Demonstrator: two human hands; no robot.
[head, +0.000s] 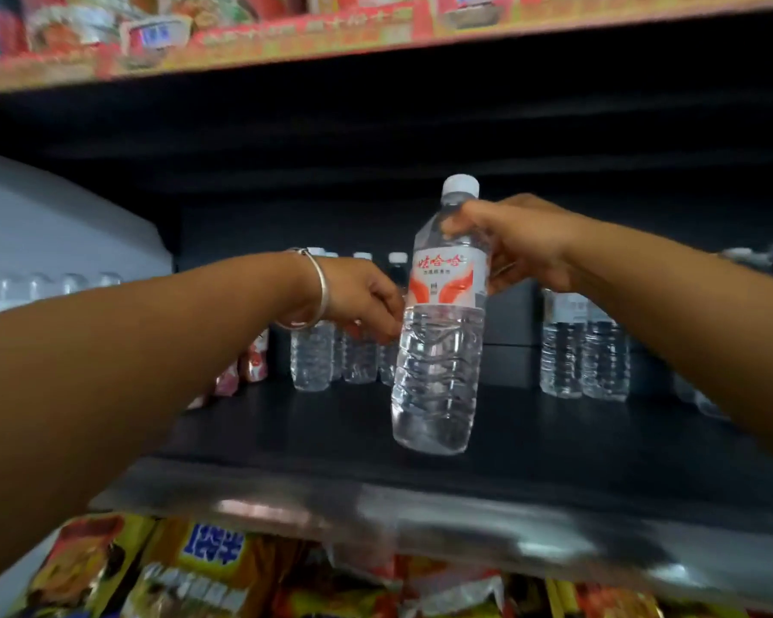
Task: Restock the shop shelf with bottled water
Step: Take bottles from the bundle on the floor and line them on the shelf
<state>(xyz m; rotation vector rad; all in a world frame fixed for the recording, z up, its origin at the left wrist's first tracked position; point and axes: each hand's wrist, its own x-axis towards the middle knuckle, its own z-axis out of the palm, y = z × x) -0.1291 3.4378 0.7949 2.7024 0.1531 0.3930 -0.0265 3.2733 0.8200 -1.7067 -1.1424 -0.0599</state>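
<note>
A clear water bottle with a white cap and a red-and-white label hangs upright just above the dark shelf. My right hand grips it at the shoulder, below the cap. My left hand, with a silver bangle on the wrist, reaches behind that bottle among a row of several water bottles at the shelf's back; its fingers curl by their upper parts, and whether they hold one is hidden. Two more bottles stand at the back right.
A dark box sits at the back between the bottle groups. Red snack packs lie at the left. An upper shelf holds noodle bowls overhead. Yellow packets fill the shelf below. A white cabinet stands left.
</note>
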